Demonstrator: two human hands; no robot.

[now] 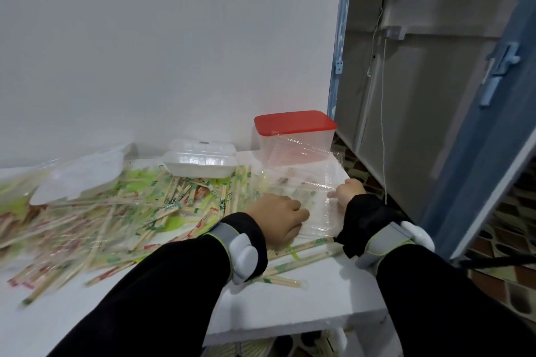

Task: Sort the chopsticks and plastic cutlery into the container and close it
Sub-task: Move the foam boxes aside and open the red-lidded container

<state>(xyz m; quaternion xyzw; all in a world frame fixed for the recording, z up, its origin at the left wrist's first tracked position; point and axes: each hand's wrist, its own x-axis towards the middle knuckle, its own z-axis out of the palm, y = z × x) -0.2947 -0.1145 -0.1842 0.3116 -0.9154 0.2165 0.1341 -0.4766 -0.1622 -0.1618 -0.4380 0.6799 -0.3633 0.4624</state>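
A clear plastic clamshell container (311, 191) lies at the right end of the white table (290, 298), with chopsticks visible inside through its lid. My left hand (278, 216) rests knuckles up on the container's near left part, fingers curled down over its edge. My right hand (348, 190) grips the container's right edge. A wide heap of wrapped wooden chopsticks (121, 211) mixed with green plastic cutlery (174, 223) covers the table to the left. A few wrapped chopsticks (293, 258) lie near the front edge under my wrists.
A red-lidded clear box (293, 136) stands behind the container against the wall. A white foam box (200, 162) and clear plastic lids (81, 174) sit at the back left. The table's right edge drops to a tiled floor by a blue door (478, 153).
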